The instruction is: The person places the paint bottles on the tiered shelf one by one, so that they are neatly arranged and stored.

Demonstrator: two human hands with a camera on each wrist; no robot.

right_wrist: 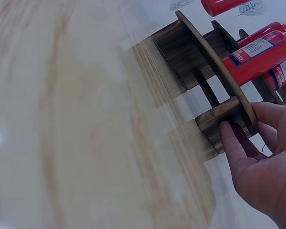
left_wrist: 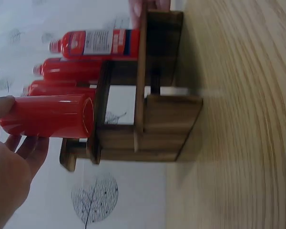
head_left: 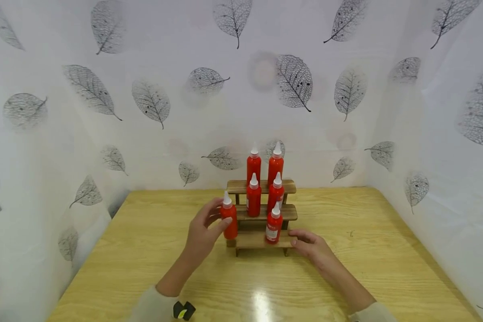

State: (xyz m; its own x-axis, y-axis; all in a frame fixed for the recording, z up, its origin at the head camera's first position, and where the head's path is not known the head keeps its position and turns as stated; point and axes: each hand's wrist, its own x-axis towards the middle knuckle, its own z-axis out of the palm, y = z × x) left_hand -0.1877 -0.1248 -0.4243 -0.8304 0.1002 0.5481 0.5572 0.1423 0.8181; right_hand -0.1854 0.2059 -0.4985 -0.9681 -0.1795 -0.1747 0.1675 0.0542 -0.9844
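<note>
In the head view my left hand [head_left: 203,228] grips a red squeeze bottle [head_left: 229,221] with a white pointed cap, thumb on one side and fingers on the other. The left wrist view shows this bottle's [left_wrist: 50,116] base raised off the shelves, near the left end of a three-step wooden rack [head_left: 251,240]. My right hand [head_left: 315,252] pinches the right end of the lowest step, thumb and fingers around the wood [right_wrist: 248,114]. A matching bottle [head_left: 273,227] stands upright on that step, towards its right end.
Two red bottles stand on the middle step, among them the left one [head_left: 253,199], and two on the top step, including the right one [head_left: 275,167]. The rack stands on a wood-grain table [head_left: 157,232]. Leaf-patterned white cloth [head_left: 177,147] hangs behind and at both sides.
</note>
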